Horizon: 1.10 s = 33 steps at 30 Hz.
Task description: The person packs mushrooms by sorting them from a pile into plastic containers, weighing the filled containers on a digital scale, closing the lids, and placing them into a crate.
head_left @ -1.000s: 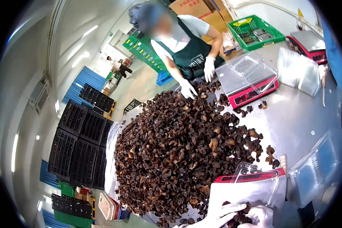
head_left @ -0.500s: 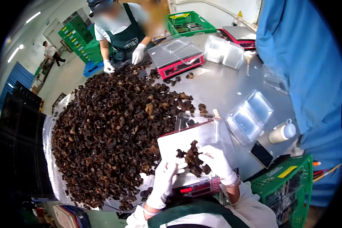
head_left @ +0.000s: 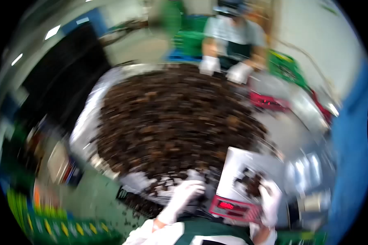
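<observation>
A wide heap of dark brown wood ear mushrooms (head_left: 176,118) covers the table. At the heap's near edge is my left hand (head_left: 186,194), white-gloved, fingers stretched out to the right, apparently holding nothing. To its right is a weighing scale (head_left: 235,208) with a white plate and a red front; its lit display is too blurred to read. Over the plate lies a small clump of wood ear mushrooms (head_left: 253,183). My right hand (head_left: 270,200), also gloved, has its fingers closed at the clump's right side. Motion blur hides exact finger contact.
Across the heap stands a co-worker (head_left: 233,45) with gloved hands at its far edge. A second red scale (head_left: 270,100) sits there. Clear plastic boxes (head_left: 304,173) lie at right. Green crates (head_left: 65,230) stand low on the left. Spilled bits lie by the near edge.
My view has swung left, so the scene shifts right and blurs. My left hand has moved from beside the clump over the scale to the heap's near edge. My right hand stays by the clump.
</observation>
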{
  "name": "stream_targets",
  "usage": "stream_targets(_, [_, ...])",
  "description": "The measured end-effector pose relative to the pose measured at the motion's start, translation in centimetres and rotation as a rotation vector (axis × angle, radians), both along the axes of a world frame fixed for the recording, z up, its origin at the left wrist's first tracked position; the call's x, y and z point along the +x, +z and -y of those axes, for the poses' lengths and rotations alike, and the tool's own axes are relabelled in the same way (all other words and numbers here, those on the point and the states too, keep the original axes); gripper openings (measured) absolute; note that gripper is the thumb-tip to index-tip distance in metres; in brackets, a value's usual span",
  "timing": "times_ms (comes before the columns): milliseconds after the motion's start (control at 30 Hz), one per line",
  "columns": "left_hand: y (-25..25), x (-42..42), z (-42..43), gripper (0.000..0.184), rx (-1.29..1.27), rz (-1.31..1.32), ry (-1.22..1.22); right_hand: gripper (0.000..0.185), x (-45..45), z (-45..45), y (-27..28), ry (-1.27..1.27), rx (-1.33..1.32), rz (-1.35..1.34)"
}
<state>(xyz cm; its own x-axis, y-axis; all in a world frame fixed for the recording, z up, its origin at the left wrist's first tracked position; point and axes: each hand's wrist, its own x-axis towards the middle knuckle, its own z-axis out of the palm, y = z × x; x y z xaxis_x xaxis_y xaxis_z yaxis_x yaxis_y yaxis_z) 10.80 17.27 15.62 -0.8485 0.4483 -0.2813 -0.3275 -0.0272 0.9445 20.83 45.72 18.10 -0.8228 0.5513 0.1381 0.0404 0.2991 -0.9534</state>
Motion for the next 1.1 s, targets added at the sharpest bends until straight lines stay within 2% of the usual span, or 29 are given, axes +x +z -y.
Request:
stream_targets(33, [-2.0,0.7,-0.3,0.029,0.123,0.017,-0.027,0.008,-0.2,0.7,0.5,0.014,0.086,0.005])
stream_targets(67, [-1.0,0.8,-0.2,0.029,0.07,-0.103,-0.138,0.008,-0.7,0.9,-0.7,0.118,0.214,-0.049])
stream_targets(100, [-2.2,1.0,-0.8,0.03,0.085,-0.009,-0.159,0.009,-0.9,1.5,-1.4,0.225,0.326,-0.083])
stream_targets(133, [-1.7,1.2,-0.9,0.03,0.032,-0.088,-0.208,0.018,-0.9,3.3,1.9,0.357,0.5,0.067])
stream_targets(167, [-0.8,1.3,-0.9,0.031,-0.02,-0.156,-0.291,0.015,-1.3,5.1,3.7,0.477,0.658,0.004])
stream_targets(200, [-0.9,1.3,-0.6,0.031,0.037,-0.15,-0.303,0.018,-2.1,7.2,3.9,0.573,0.388,0.072])
stream_targets(233, [-1.4,1.5,-0.7,0.032,0.097,-0.142,-0.33,0.02,-2.1,7.8,5.6,0.599,0.773,0.2])
stream_targets(267, [-4.4,1.5,-0.8,0.035,0.138,-0.206,-0.302,0.021,-2.7,5.8,-1.7,0.743,1.058,0.065])
stream_targets(300, [-3.5,1.6,-0.1,0.035,0.107,-0.233,-0.303,0.02,-3.2,7.5,0.1,0.792,0.79,0.023])
stream_targets(367, [-3.9,1.6,2.0,0.035,0.012,-0.297,-0.318,0.021,-4.2,10.0,0.8,0.919,0.576,-0.236])
stream_targets(433, [-4.5,1.4,4.4,0.032,-0.034,-0.327,-0.344,0.022,-4.7,11.9,0.6,0.993,0.495,-0.101])
stream_targets(500, [-3.4,1.9,6.9,0.032,-0.016,-0.409,-0.263,0.021,-5.2,14.2,0.6,1.045,0.473,-0.097])
stream_targets(567, [-2.6,2.6,9.5,0.032,-0.046,-0.435,-0.222,0.023,-5.5,16.8,0.5,1.009,0.441,0.019])
stream_targets(667, [-2.2,3.5,13.5,0.02,0.163,-0.458,0.029,0.026,-5.4,22.0,0.1,0.884,0.235,-0.046])
stream_targets(767, [-1.3,4.9,17.9,0.02,0.054,-0.502,0.179,0.029,-5.3,26.9,-0.6,0.915,0.045,0.003])
stream_targets(800, [-0.8,5.5,19.3,0.019,0.052,-0.496,0.217,0.032,-5.4,28.4,0.1,1.039,0.123,0.06])
stream_targets(900, [-1.5,6.9,22.5,0.021,-0.102,-0.557,0.367,0.027,-4.8,33.8,0.4,1.074,0.055,0.069])
stream_targets(933, [-1.6,7.3,23.4,0.022,-0.082,-0.478,0.408,0.024,-4.6,35.2,0.9,1.053,0.068,0.005])
stream_targets(967, [-1.3,7.6,24.5,0.023,-0.083,-0.377,0.447,0.023,-4.9,36.1,0.5,1.011,0.11,0.056])
stream_targets(1067, [-2.3,8.2,26.9,0.023,0.101,-0.385,0.481,0.019,-5.1,38.5,-0.5,0.988,0.032,-0.027])
stream_targets(1100, [-2.3,8.4,27.3,0.023,0.092,-0.384,0.475,0.018,-5.2,38.9,-1.0,1.003,0.027,-0.059])
